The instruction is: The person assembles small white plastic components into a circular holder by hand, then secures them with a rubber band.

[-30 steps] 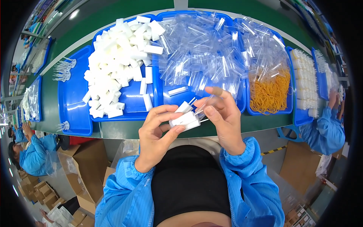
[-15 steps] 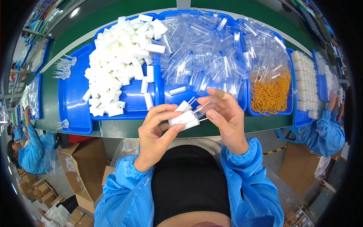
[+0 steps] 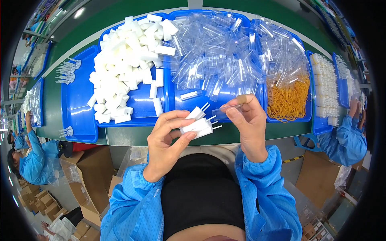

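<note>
My left hand (image 3: 164, 138) is closed around a small bunch of white blocks (image 3: 197, 126). Thin pale prongs stick out of the blocks toward the right. Thumb and fingers of my right hand (image 3: 250, 126) pinch a clear plastic sleeve (image 3: 222, 112), whose free end lies close to the prong tips; I cannot tell whether they touch. Both hands hover over the front edge of the blue trays. Beyond my left hand is a heap of white foam-like blocks (image 3: 124, 60), and farther out from my right hand lies a pile of clear sleeves (image 3: 213, 52).
Yellow rubber bands (image 3: 287, 100) fill the near part of a blue tray at the right. A left-hand blue tray (image 3: 78, 108) has small clusters of pronged pieces (image 3: 69, 71). Rows of white pieces (image 3: 323, 86) stand far right. Cardboard boxes (image 3: 94, 172) and co-workers in blue flank me.
My right hand has drawn back to the right with the clear sleeve and closed its fingers into a pinch. The prongs show more plainly. My left hand has hardly moved.
</note>
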`<state>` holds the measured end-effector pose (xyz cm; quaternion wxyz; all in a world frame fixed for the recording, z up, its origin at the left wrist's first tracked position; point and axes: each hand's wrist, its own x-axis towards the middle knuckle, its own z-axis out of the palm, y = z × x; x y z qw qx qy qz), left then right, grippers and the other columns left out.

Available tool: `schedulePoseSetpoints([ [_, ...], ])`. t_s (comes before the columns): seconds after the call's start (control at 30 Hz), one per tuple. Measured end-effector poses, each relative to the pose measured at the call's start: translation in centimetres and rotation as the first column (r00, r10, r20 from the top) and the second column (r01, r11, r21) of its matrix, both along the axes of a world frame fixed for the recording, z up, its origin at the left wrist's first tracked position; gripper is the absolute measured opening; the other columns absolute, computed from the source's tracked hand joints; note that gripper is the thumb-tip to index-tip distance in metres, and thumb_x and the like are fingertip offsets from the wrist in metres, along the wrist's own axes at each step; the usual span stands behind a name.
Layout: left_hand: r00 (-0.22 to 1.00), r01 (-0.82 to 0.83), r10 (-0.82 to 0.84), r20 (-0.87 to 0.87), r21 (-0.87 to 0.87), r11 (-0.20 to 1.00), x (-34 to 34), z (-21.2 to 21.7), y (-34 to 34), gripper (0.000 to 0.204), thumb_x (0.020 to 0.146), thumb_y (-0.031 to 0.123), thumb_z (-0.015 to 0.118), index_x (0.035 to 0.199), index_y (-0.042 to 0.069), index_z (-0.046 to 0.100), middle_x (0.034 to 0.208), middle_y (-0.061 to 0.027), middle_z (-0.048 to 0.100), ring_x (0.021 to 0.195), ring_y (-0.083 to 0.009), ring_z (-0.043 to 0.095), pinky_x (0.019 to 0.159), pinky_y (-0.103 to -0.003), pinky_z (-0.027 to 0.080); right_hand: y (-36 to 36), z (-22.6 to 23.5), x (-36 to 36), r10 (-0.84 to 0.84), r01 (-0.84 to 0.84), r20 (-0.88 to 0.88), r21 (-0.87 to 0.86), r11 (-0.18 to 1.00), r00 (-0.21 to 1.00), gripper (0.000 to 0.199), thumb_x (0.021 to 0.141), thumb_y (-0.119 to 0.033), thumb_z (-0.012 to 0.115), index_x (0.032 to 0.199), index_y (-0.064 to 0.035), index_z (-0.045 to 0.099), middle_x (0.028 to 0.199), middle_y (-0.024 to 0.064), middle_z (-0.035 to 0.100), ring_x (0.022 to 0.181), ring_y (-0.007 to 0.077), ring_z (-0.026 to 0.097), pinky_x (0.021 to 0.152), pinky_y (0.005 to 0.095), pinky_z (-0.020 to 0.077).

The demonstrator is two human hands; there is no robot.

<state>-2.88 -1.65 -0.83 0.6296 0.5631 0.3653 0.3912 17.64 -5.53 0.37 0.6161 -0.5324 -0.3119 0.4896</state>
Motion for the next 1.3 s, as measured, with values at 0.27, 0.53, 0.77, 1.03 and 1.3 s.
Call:
schedulePoseSetpoints([
  [0.27, 1.0, -0.015, 0.015, -0.012, 0.02, 1.0, 0.0, 0.1, 0.0, 0.027, 0.086, -0.009, 0.067, 0.112, -0.004, 0.065, 0.128, -0.0141, 0.051, 0.113, -0.0229, 0.061, 0.09, -0.031, 0.059, -0.1, -1.0, -0.2, 0.077, -0.08, 0.114, 0.019, 0.997, 0.99, 0.021, 0.087, -0.007, 0.074, 0.101, -0.0015, 0.06, 0.095, 0.0078, 0.069, 0.091, 0.013, 0.064, 0.083, 0.0267, 0.05],
  [0.53, 0.999, -0.025, 0.025, -0.032, 0.02, 1.0, 0.1, 0.3, 0.0, 0.024, 0.088, -0.008, 0.066, 0.112, -0.003, 0.066, 0.127, -0.0138, 0.051, 0.111, -0.022, 0.062, 0.089, -0.03, 0.059, -0.4, -1.1, -0.5, 0.056, -0.068, 0.282, 0.034, 0.997, 0.958, 0.024, 0.086, -0.01, 0.076, 0.1, -0.001, 0.06, 0.095, 0.009, 0.069, 0.09, 0.0141, 0.065, 0.082, 0.0277, 0.0506],
  [0.77, 0.996, -0.038, 0.043, -0.079, 0.063, 0.997, -0.2, 0.1, 0.1, 0.017, 0.092, -0.003, 0.063, 0.108, -0.001, 0.068, 0.124, -0.0129, 0.055, 0.106, -0.0178, 0.062, 0.083, -0.027, 0.056, -0.9, -1.3, -1.3, 0.064, -0.084, 0.266, 0.063, 0.994, 0.962, 0.024, 0.086, -0.01, 0.076, 0.1, -0.0011, 0.059, 0.095, 0.009, 0.069, 0.089, 0.0139, 0.065, 0.082, 0.027, 0.0501],
  [1.03, 0.982, -0.05, 0.084, -0.171, 0.196, 0.979, 0.3, 0.3, -0.3, 0.023, 0.083, -0.001, 0.074, 0.106, 0.002, 0.069, 0.122, -0.0128, 0.057, 0.103, -0.0205, 0.064, 0.08, -0.028, 0.056, -1.1, -1.5, -1.9, -0.026, 0.012, 0.232, 0.06, 0.998, 0.972, 0.022, 0.085, -0.01, 0.078, 0.096, -0.0009, 0.06, 0.094, 0.0067, 0.066, 0.086, 0.0115, 0.063, 0.078, 0.0246, 0.0492],
  [1.3, 0.904, 0.103, 0.16, -0.397, 0.566, 0.818, 0.0, 0.2, 0.1, 0.029, 0.079, -0.005, 0.075, 0.106, -0.002, 0.065, 0.124, -0.0161, 0.054, 0.109, -0.024, 0.063, 0.087, -0.031, 0.056, -1.2, -1.5, -1.8, 0.011, -0.03, 0.275, 0.064, 0.997, 0.961, 0.022, 0.084, -0.01, 0.079, 0.094, -0.0023, 0.061, 0.093, 0.0066, 0.066, 0.086, 0.0116, 0.064, 0.077, 0.0245, 0.049],
])
